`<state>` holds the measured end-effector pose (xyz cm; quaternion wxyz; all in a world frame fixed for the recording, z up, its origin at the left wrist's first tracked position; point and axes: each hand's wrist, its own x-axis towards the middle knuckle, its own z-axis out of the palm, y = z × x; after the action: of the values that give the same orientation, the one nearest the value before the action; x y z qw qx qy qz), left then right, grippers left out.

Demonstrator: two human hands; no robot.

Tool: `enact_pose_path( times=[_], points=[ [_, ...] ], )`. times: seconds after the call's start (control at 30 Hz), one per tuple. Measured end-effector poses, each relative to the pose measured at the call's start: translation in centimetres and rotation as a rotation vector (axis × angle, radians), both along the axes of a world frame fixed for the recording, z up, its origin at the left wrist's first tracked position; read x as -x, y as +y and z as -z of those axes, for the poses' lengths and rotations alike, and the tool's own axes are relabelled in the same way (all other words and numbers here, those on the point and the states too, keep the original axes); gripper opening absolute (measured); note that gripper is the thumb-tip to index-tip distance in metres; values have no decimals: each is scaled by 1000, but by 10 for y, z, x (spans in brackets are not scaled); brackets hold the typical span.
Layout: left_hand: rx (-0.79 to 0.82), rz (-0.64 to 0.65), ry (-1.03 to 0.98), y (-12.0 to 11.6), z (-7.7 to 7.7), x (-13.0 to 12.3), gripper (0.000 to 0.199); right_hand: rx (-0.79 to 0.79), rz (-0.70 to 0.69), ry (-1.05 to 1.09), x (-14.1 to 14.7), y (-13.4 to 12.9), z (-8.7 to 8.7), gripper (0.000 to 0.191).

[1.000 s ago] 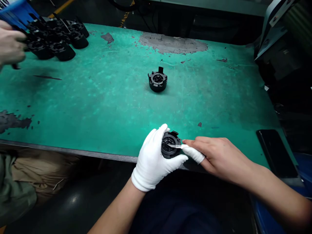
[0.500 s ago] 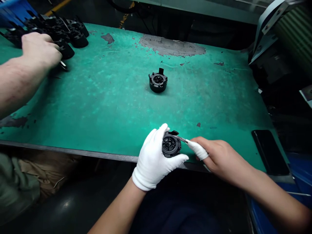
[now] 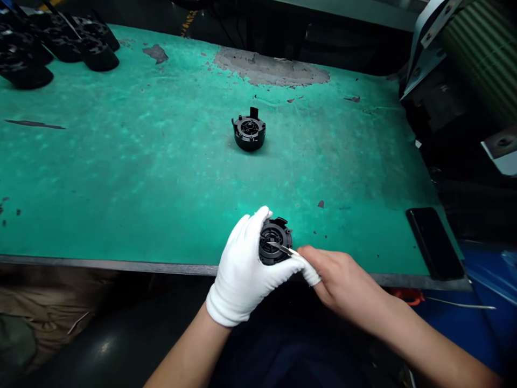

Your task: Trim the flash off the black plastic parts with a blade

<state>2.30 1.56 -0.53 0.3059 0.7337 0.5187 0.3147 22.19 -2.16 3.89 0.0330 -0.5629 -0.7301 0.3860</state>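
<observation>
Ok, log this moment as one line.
White-gloved left hand: holding round black part | Right hand: holding pointed metal blade over it | Green worktop: second black part standing beyond

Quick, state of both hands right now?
Left hand: closed around the black round part.
Right hand: closed on the slim bladed tool.

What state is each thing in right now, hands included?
Left hand: gloved, gripping the held black part.
Right hand: mostly bare, one digit covered in white, holding the bladed tool.
Held black part: ribbed face toward the camera.
Bladed tool: tip over that face; contact unclear.
Lone black part: standing on the table, tab up.
Grouped black parts: clustered, cut off by the frame.
Phone: lying flat, screen dark.
Table: green surface worn in patches.
</observation>
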Motion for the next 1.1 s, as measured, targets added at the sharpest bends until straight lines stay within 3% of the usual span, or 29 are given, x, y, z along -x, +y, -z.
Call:
enact_pose_path(
  times=[0.1,0.23,0.43,0.57,1.0,1.1],
  points=[
    [-1,4,3,1,0,1,99,4,-84,-39,-5,7,-6,30],
    [-10,19,-13,-1,4,3,101,-67,-89,-23,-13,14,-15,31],
    [-16,25,-7,-1,5,4,101,-75,-218,-259,-15,27,-22,32],
    [-7,26,-9,-1,4,3,102,-102,-237,-265,-13,31,-27,37],
    [-11,28,-11,-1,5,3,102,-59,-358,-392,-11,52,-39,15],
    [-21,23,1,-1,5,3,102,-38,-404,-391,-16,54,-43,17]
  ],
)
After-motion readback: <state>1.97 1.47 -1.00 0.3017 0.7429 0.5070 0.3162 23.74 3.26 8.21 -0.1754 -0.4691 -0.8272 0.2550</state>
